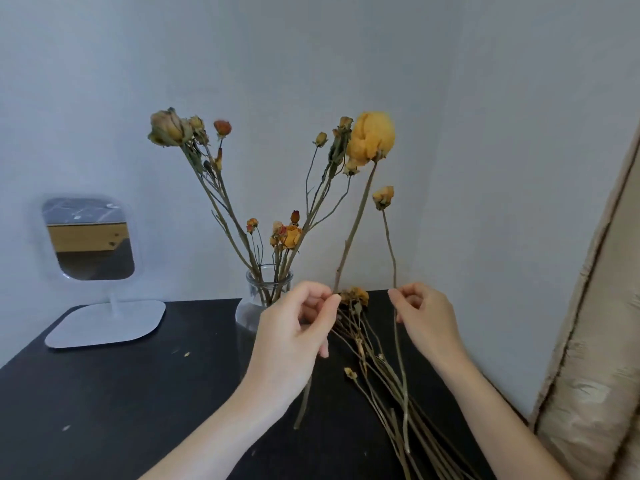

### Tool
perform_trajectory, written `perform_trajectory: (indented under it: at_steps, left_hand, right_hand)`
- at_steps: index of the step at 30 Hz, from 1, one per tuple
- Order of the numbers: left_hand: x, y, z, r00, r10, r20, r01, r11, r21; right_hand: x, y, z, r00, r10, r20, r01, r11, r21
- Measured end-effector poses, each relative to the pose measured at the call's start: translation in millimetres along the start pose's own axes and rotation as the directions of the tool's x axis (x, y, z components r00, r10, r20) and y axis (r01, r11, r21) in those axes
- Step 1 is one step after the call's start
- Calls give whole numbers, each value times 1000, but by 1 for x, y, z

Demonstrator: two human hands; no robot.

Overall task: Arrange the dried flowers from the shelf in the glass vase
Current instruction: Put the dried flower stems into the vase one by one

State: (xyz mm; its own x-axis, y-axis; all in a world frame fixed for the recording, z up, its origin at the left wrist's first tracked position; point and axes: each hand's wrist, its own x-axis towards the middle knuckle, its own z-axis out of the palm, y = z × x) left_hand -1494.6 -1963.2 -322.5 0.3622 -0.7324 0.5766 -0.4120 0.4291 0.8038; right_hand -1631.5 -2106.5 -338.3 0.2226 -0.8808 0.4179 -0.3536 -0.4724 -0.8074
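Observation:
A clear glass vase (266, 289) stands on the black shelf top (121, 393) and holds several dried flower stems (225, 202). My left hand (291, 341) pinches the long stem of a large yellow dried rose (371, 138) and holds it upright, just right of the vase. My right hand (426, 320) pinches the thin stem of a small yellow bud (383, 197), also upright. Between and below my hands a bunch of loose dried stems (381, 375) lies flat on the shelf.
A white-framed tabletop mirror (90, 240) on a flat white base (104, 327) stands at the left. A grey wall is close behind. A beige padded edge (595, 358) runs down the right side. Small dry crumbs dot the black surface.

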Motion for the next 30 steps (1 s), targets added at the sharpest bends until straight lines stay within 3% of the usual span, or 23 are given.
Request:
perform_trajectory:
  at_steps: [5, 11, 20, 30]
  left_hand:
    - [28, 23, -34, 985, 91, -146, -85, 995, 43]
    - [64, 46, -61, 917, 210, -339, -180, 976, 118]
    - [82, 45, -76, 867, 231, -441, -182, 972, 151]
    - [73, 20, -65, 898, 176, -402, -98, 973, 207]
  right_hand:
    - [-3, -13, 7, 999, -36, 23, 35, 999, 8]
    - [-3, -20, 12, 998, -49, 35, 49, 999, 12]
    - [-1, -19, 13, 998, -50, 37, 50, 999, -5]
    - [0, -13, 14, 998, -48, 50, 49, 999, -13]
